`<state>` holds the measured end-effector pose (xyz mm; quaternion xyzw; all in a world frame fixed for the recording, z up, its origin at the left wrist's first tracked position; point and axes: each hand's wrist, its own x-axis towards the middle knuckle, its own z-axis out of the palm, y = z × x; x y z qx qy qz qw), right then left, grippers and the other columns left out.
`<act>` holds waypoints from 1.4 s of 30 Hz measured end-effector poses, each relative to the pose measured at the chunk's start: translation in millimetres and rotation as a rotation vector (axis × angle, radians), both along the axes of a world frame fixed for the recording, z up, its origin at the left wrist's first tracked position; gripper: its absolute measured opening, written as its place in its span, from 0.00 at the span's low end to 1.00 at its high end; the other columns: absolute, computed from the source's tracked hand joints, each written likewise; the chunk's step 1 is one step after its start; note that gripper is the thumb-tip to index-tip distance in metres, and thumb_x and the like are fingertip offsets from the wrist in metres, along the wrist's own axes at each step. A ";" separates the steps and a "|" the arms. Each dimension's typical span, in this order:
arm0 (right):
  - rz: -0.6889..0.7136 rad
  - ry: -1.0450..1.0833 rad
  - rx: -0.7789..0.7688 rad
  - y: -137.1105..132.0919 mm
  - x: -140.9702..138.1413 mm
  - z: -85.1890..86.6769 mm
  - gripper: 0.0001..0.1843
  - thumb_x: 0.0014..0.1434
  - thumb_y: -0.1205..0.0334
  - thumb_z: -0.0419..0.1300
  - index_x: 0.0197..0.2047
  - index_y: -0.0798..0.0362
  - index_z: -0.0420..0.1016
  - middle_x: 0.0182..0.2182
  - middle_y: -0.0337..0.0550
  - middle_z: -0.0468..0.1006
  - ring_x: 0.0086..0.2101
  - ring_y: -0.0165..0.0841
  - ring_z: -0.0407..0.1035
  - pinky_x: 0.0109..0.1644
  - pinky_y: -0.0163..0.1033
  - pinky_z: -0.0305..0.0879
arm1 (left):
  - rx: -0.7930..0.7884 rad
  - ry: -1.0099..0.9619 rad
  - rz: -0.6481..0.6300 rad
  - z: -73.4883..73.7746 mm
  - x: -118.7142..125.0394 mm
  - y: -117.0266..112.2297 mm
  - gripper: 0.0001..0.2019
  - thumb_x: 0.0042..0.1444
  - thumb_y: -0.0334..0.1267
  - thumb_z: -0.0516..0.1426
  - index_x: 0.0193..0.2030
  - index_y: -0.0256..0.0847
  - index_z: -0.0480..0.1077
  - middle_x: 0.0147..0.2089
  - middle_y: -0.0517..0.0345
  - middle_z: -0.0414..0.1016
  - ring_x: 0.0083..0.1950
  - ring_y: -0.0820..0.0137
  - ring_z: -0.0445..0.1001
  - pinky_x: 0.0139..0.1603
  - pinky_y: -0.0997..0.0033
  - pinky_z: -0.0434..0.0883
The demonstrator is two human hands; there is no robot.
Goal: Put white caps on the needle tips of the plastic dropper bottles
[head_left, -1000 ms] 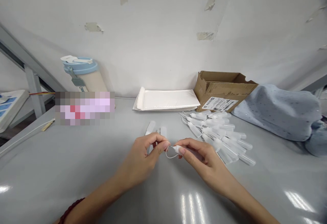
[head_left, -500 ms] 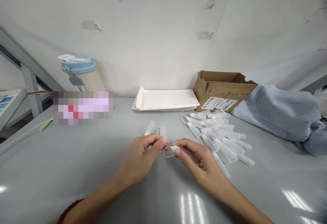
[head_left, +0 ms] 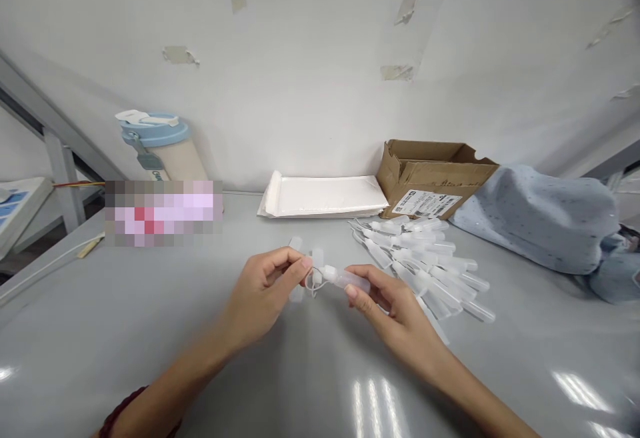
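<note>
A small translucent squeeze bottle (head_left: 353, 281) with a white cap collar, a thin tip and a looped strap lies level between my hands. My right hand (head_left: 390, 301) is closed on its body, thumb in front and fingers behind. At the tip end, my left hand (head_left: 273, 285) pinches with thumb and forefinger; the exact part between them is hidden. Just behind and below the left fingertips, a few similar clear pieces (head_left: 317, 256) rest on the table, partly covered. To the right of my right hand is a pile of similar bottles (head_left: 435, 271) with thin tips and straps.
A white padded packet (head_left: 325, 196) and an open cardboard box (head_left: 440, 181) stand against the wall. At right lies a light blue cloth (head_left: 540, 215). A tumbler with a blue lid (head_left: 155, 133), a blurred-out item (head_left: 165, 211) and a white cable (head_left: 50, 263) are at left.
My right hand has shifted from the collar to the bottle's body, so more of the bottle shows. My left hand has moved slightly left, still pinching at the tip end.
</note>
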<state>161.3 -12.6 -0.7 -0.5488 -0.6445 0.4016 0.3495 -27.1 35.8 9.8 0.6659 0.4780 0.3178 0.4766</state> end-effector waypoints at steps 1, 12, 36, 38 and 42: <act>-0.012 0.004 0.003 0.3 0.8 -0.9 0.14 0.63 0.54 0.51 0.44 0.53 0.71 0.25 0.36 0.68 0.25 0.28 0.60 0.25 0.32 0.54 | 0.015 0.002 0.008 0.2 -0.2 0.3 0.15 0.58 0.45 0.51 0.24 0.38 0.67 0.24 0.63 0.67 0.26 0.75 0.61 0.27 0.76 0.59; 0.015 0.010 0.100 2.2 1.4 -11.4 0.14 0.64 0.57 0.49 0.39 0.56 0.72 0.20 0.33 0.59 0.21 0.26 0.52 0.24 0.33 0.48 | 0.044 0.064 -0.018 -14.1 5.0 -6.3 0.15 0.59 0.42 0.49 0.25 0.39 0.65 0.25 0.62 0.66 0.29 0.73 0.63 0.29 0.76 0.60; -0.158 -0.499 0.551 27.2 29.1 -28.2 0.14 0.60 0.61 0.56 0.48 0.56 0.69 0.42 0.51 0.75 0.41 0.40 0.69 0.41 0.43 0.68 | 0.379 0.328 0.143 3.4 -16.7 12.2 0.12 0.56 0.40 0.53 0.23 0.40 0.67 0.22 0.64 0.67 0.26 0.73 0.64 0.25 0.76 0.59; -0.190 -0.657 0.591 34.1 37.0 -34.0 0.14 0.61 0.63 0.54 0.49 0.58 0.69 0.47 0.55 0.73 0.46 0.44 0.66 0.46 0.48 0.67 | 0.627 0.366 0.265 -0.8 -18.0 14.8 0.13 0.56 0.37 0.53 0.21 0.40 0.64 0.21 0.64 0.64 0.25 0.74 0.62 0.24 0.75 0.58; -0.155 -0.793 0.511 38.8 42.6 -40.3 0.12 0.61 0.65 0.52 0.46 0.57 0.71 0.47 0.55 0.72 0.45 0.45 0.66 0.45 0.50 0.68 | 0.995 0.501 0.173 -13.2 -16.0 15.1 0.13 0.55 0.33 0.52 0.19 0.40 0.59 0.18 0.63 0.60 0.23 0.73 0.58 0.27 0.71 0.57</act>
